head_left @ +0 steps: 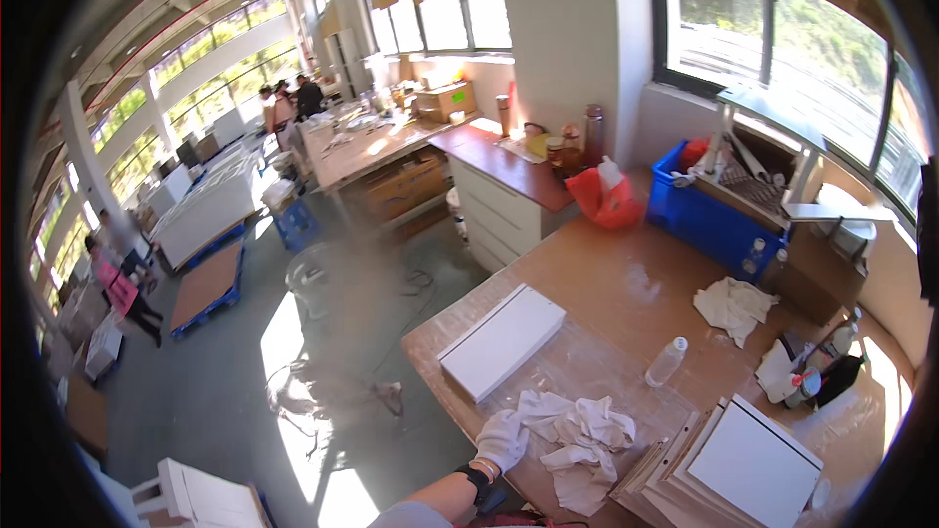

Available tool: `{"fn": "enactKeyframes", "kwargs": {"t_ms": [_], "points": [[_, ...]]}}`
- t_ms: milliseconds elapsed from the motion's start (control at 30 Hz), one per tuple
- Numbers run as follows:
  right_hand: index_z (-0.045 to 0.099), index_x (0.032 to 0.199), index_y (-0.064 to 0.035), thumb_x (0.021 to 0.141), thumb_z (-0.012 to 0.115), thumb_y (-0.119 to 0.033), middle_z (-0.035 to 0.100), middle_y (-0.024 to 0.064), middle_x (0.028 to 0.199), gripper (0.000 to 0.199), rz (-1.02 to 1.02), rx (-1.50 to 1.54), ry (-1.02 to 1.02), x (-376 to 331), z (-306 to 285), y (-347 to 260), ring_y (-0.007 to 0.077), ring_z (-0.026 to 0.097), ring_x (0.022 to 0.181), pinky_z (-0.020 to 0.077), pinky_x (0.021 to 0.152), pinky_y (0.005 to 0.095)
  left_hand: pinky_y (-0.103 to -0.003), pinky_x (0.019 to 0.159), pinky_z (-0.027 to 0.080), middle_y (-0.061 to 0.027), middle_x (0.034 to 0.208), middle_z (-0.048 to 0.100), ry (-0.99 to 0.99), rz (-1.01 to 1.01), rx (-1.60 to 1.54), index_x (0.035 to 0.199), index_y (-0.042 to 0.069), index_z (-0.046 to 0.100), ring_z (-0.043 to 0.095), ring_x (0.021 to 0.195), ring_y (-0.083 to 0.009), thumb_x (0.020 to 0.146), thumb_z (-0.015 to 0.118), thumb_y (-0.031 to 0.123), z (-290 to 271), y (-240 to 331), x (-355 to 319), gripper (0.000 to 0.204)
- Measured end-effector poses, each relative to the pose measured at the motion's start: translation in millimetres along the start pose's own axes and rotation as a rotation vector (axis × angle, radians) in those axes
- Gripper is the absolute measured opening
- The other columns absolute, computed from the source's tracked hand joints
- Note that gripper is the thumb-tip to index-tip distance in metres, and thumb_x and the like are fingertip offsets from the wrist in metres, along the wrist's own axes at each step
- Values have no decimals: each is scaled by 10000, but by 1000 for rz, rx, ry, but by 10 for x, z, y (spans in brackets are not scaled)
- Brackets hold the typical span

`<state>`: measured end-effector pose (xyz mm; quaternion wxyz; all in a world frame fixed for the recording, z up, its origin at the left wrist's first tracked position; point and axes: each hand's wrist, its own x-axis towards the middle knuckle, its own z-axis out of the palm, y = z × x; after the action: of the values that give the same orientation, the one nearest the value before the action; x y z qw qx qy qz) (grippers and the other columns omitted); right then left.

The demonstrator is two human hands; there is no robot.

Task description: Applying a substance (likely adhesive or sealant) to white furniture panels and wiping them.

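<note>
My left hand, in a white glove with a dark watch on the wrist, reaches in from the lower edge. Its fingers are closed on the near left edge of a crumpled white rag, which lies on the brown worktable. Just beyond the hand lies a flat white panel or box. To the right of the rag is a stack of white panels with brown sheets under it. A clear bottle with a white cap stands between the rag and the far side. My right hand is out of view.
A second rag, several small bottles and a blue crate line the table's right side. A red plastic bag sits at the far edge beside a white drawer cabinet. People stand farther off on the left.
</note>
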<state>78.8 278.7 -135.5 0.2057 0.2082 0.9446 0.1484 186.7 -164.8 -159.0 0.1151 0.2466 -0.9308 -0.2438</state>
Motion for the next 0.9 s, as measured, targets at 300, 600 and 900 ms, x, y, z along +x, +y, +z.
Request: {"fn": "enactKeyframes", "kwargs": {"t_ms": [300, 600, 900], "points": [[261, 1508, 41, 796, 701, -565, 315, 366, 1508, 1033, 40, 380, -328, -705, 621, 1158, 460, 500, 1299, 441, 1071, 454, -483, 1215, 174, -238, 1552, 336, -288, 262, 374, 1483, -40, 363, 263, 1458, -388, 949, 506, 373, 349, 158, 99, 690], [227, 1526, 24, 782, 744, -530, 274, 340, 1542, 1063, 108, 444, -449, -783, 588, 1046, 466, 434, 1356, 421, 1089, 482, -523, 1027, 390, -246, 1257, 552, -7, 574, 310, 1334, -37, 512, 496, 1175, -437, 893, 551, 321, 764, 58, 295, 570], [276, 1525, -91, 849, 712, -384, 197, 249, 1604, 856, 459, 692, -428, -166, 1268, 948, 451, 367, 1411, 369, 1126, 522, -522, 1145, 250, -244, 1421, 432, -278, 442, 374, 1441, -32, 404, 341, 1354, -414, 872, 551, 385, 356, 957, 613, 721]]}}
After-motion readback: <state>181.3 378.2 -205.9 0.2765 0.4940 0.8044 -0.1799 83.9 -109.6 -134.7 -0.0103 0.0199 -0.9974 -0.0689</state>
